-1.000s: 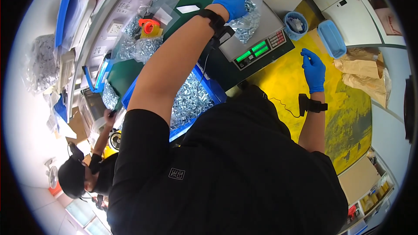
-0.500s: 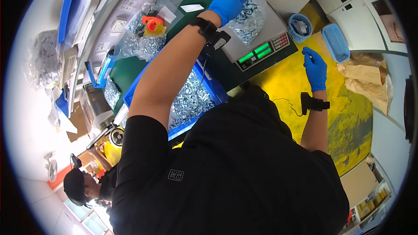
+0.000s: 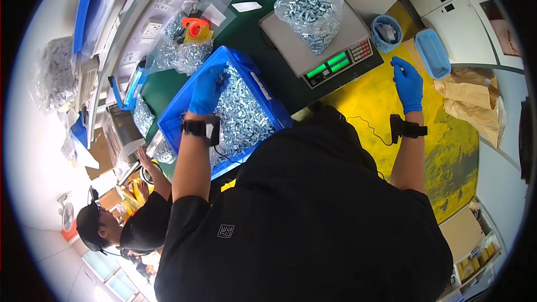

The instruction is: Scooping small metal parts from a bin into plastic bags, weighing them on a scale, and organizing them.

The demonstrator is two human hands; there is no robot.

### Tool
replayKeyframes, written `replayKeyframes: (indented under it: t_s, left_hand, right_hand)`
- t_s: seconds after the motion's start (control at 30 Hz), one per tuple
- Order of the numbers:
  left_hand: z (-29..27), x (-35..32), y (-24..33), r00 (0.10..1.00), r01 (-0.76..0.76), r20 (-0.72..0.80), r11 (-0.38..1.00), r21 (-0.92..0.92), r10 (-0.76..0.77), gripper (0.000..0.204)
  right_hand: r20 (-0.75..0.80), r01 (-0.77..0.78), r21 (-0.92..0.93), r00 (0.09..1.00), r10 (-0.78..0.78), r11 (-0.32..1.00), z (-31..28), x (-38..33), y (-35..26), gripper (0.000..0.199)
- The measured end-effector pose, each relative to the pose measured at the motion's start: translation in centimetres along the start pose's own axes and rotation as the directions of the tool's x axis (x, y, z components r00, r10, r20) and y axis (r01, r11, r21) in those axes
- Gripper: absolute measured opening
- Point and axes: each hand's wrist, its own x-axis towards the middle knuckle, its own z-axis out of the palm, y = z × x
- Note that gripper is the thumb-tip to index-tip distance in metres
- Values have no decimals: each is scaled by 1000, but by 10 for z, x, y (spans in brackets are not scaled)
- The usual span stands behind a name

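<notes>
My left hand (image 3: 207, 90), in a blue glove, reaches into a blue plastic bin (image 3: 169, 111) of small silvery cylindrical metal parts (image 3: 243, 113). Its fingers are smeared by motion, so their grip does not show. Beyond the bin, a clear plastic bag (image 3: 311, 8) of similar parts rests on the grey pan of a digital scale (image 3: 285, 45) with lit green displays. My right hand (image 3: 408, 85), also gloved in blue, is raised over the yellow floor to the right of the scale. Its fingers are loosely curled in, with nothing visible in them.
More bags of metal parts (image 3: 194, 56) lie at the bench's back left, by an orange and yellow tape dispenser (image 3: 197, 29). A blue waste bin (image 3: 386, 33) and a light-blue tub (image 3: 432, 54) stand right of the bench. Another person (image 3: 131, 226) works at lower left.
My left hand has left the bag on the scale and come back into the blue bin. The bag stays on the pan. My right hand has barely moved.
</notes>
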Motion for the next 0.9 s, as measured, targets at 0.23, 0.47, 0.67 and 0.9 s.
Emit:
replayKeyframes:
  t_s: [0.23, 0.47, 0.67, 0.9]
  left_hand:
    - [-51, -40, -122, 982, 179, -76, 979, 96, -172, 25]
    - [-31, -51, -141, 988, 138, -109, 944, 301, -110, 22]
    - [-40, -60, -149, 971, -141, 40, 430, 892, 236, 41]
    - [-47, -118, -143, 908, -60, -261, 720, 692, 326, 31]
  right_hand:
    - [63, 22, -33, 998, -20, 999, 15, 16, -33, 23]
    - [-42, 305, -116, 949, -312, 945, 25, 41, -91, 22]
    - [230, 198, 62, 951, -207, 978, 42, 55, -206, 43]
    - [577, 498, -500, 801, -157, 708, 101, 73, -238, 66]
